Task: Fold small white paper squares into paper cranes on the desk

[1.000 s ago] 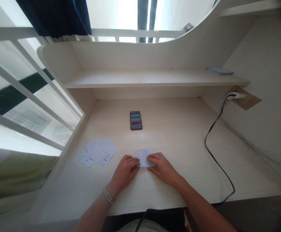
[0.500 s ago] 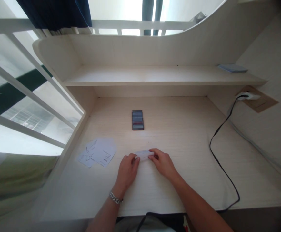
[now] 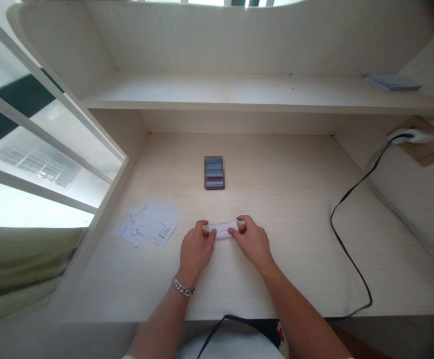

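Working at a pale wood desk (image 3: 276, 269), a person leans over it with both arms reaching forward. A long shelf (image 3: 239, 89) runs above the back of the desk, and a small blue pad (image 3: 392, 82) lies near its right end. A window with white rails (image 3: 33, 129) is on the left. A black cord (image 3: 351, 214) runs across the desk and up to a white plug (image 3: 411, 135) on the wall. A phone (image 3: 214, 172) lies flat near the middle of the desk, but its front is blurred. A loose pile of white papers (image 3: 151, 224) with print on them lies to the left of the hands.

The left arm (image 3: 160, 324) wears a silver chain bracelet (image 3: 182, 286), and the right arm (image 3: 302, 314) is bare. The left hand (image 3: 196, 249) and right hand (image 3: 252, 243) are close together, just in front of the phone. Between them is a thin white paper strip (image 3: 222, 230), and it looks folded. It sits low at the desk, but I cannot tell if it touches. Each hand grips one end, with the left fingers (image 3: 210, 235) and right fingers (image 3: 235, 229) pinching it, not in tight fists. The step seems to be neatening the fold, and this calls for a firm, even hold.
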`<action>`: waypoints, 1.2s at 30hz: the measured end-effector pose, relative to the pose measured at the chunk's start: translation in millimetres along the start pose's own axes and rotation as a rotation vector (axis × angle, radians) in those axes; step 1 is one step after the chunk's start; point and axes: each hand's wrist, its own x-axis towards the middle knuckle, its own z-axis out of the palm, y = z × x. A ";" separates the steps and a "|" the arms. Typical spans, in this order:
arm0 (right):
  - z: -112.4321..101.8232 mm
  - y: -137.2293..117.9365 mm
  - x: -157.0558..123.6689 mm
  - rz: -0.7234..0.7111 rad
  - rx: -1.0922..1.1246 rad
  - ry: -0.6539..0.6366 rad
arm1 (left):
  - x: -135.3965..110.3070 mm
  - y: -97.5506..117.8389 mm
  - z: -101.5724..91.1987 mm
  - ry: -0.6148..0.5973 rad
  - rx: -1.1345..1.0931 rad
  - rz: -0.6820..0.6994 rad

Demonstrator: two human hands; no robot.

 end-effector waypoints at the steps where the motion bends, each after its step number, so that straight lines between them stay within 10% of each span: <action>1: 0.2 -0.5 -0.3 0.013 -0.010 0.002 | 0.9 0.0 -0.1 -0.007 0.013 -0.009; 36: -1.6 -2.8 8.3 0.088 -0.052 -0.037 | 12.1 8.0 -4.3 -0.098 0.180 -0.161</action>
